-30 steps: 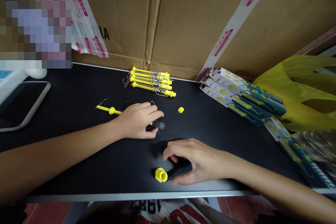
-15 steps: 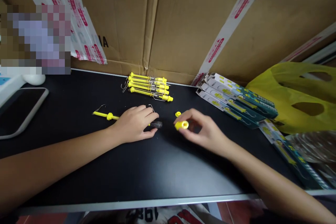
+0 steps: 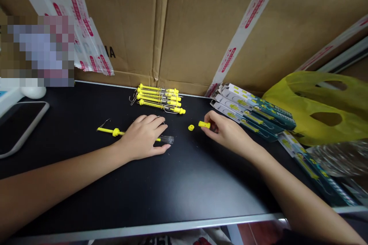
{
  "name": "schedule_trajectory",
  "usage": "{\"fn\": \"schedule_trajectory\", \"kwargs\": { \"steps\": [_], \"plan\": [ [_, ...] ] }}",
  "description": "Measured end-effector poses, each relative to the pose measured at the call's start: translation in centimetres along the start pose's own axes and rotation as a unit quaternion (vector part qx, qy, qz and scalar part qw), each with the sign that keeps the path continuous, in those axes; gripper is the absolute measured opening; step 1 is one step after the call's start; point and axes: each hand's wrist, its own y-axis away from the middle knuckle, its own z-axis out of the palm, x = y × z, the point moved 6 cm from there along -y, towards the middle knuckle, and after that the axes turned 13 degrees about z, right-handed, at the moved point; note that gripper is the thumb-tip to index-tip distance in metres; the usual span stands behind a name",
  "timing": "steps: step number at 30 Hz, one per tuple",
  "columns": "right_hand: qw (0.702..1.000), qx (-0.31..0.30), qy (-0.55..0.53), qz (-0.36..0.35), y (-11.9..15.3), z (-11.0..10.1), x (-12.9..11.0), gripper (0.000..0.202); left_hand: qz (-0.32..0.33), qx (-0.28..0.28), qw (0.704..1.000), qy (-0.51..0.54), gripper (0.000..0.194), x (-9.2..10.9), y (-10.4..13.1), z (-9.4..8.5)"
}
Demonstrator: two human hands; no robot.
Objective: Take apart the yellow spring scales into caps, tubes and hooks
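Observation:
On the black table, my left hand point(image 3: 143, 138) is laid over a yellow spring scale, fingers curled across its middle and thumb to the near side. The scale's yellow rod point(image 3: 105, 130), with a collar and a wire hook, shows to the left of the hand. Its clear tube point(image 3: 166, 139) sticks out to the right, and the middle is hidden. Between thumb and fingertips, my right hand point(image 3: 222, 130) pinches a short yellow sleeve point(image 3: 204, 124), held sideways. A small yellow cap point(image 3: 191, 127) lies on the table just left of that sleeve.
Several yellow spring scales point(image 3: 161, 99) lie in a row at the back. Printed boxes point(image 3: 253, 111) are stacked at right beside a yellow plastic bag point(image 3: 310, 103). A phone point(image 3: 23, 126) lies at left. Large taped cartons point(image 3: 189, 26) stand behind the table.
My right hand has moved away from the left one, and the sleeve has turned from showing its open end to lying sideways. The left hand stays on the spring scale. The view has shifted slightly.

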Motion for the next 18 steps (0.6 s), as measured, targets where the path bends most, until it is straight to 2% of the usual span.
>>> {"fn": "schedule_trajectory", "kwargs": {
  "steps": [5, 9, 12, 14, 18],
  "plan": [
    [0.998, 0.002, 0.058, -0.025, -0.2, 0.0, 0.1, 0.007, -0.017, -0.025, 0.998, -0.049, 0.061, -1.2, 0.2, -0.2],
    [0.996, -0.014, 0.078, -0.03, -0.1, 0.3, 0.0, 0.007, -0.058, -0.054, 0.99, -0.119, 0.066, -1.9, 0.4, -0.9],
    [0.995, 0.0, 0.088, -0.039, 0.1, 0.4, -0.4, 0.01, -0.081, -0.067, 0.982, -0.158, 0.068, -1.9, 0.4, -1.3],
    [0.994, 0.016, 0.097, -0.045, 0.3, 0.6, -0.7, 0.014, -0.066, -0.058, 0.981, -0.172, 0.066, -1.4, 0.3, -1.7],
    [0.993, 0.031, 0.106, -0.042, 0.2, 1.4, -0.5, 0.023, 0.033, -0.032, 0.988, -0.144, 0.048, 0.1, -0.3, -2.0]
  ]
}}
